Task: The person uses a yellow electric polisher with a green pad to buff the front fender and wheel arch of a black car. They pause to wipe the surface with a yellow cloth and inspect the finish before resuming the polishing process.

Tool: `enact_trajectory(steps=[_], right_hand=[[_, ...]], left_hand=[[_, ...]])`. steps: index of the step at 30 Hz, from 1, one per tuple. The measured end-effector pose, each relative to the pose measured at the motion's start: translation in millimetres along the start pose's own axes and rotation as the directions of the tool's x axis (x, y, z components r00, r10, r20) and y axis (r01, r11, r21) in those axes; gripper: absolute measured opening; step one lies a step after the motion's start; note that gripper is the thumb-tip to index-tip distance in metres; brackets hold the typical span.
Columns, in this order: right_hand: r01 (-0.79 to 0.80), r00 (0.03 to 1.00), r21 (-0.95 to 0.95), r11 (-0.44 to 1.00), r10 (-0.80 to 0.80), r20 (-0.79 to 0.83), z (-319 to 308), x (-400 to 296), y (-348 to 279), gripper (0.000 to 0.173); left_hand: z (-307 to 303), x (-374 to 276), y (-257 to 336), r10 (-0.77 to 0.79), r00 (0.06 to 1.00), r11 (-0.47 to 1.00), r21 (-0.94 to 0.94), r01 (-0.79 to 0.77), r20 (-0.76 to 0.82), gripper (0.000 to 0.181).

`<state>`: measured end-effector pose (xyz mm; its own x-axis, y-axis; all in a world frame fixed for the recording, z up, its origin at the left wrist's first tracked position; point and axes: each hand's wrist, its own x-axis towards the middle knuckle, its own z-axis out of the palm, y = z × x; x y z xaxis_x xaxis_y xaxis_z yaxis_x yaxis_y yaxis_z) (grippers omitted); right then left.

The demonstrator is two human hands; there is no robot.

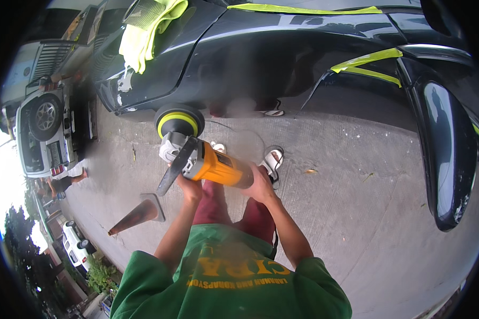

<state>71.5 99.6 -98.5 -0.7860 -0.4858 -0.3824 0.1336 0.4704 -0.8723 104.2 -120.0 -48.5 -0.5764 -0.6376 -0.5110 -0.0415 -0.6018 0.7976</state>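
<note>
Both hands hold an orange and grey rotary polisher in front of my body. My left hand is around its front end, beneath the black handle, and is partly hidden by it. Around the rear of the orange housing my right hand is closed. The round polishing pad, black with a yellow-green ring, is beside the lower side of a dark glossy car body; whether they touch I cannot tell. Yellow-green masking tape runs along the car's upper edge.
A yellow-green cloth hangs over the car at left. A dark panel juts from the car at right. A black cord loops by my right sandal. A traffic cone and a person are at left, with parked vehicles beyond.
</note>
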Motion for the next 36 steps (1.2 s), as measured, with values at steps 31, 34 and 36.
enact_trajectory(steps=[31, 34, 36], right_hand=[[0.076, 0.997, 0.468, 0.88, -0.079, -0.014, 68.0, 72.4, 96.5, 0.075], [0.108, 0.994, 0.412, 0.905, -0.092, -0.058, 79.2, 74.9, 106.8, 0.073], [0.111, 0.993, 0.385, 0.916, -0.084, -0.088, 66.1, 67.6, 118.2, 0.077]], left_hand=[[-51.7, 34.1, -71.6, 0.135, 0.926, 0.902, 0.342, -0.262, 0.353, 0.079], [-49.6, 30.5, -75.1, 0.142, 0.924, 0.908, 0.326, -0.264, 0.354, 0.071], [-38.4, 22.0, -91.5, 0.124, 0.91, 0.907, 0.326, -0.265, 0.394, 0.064]])
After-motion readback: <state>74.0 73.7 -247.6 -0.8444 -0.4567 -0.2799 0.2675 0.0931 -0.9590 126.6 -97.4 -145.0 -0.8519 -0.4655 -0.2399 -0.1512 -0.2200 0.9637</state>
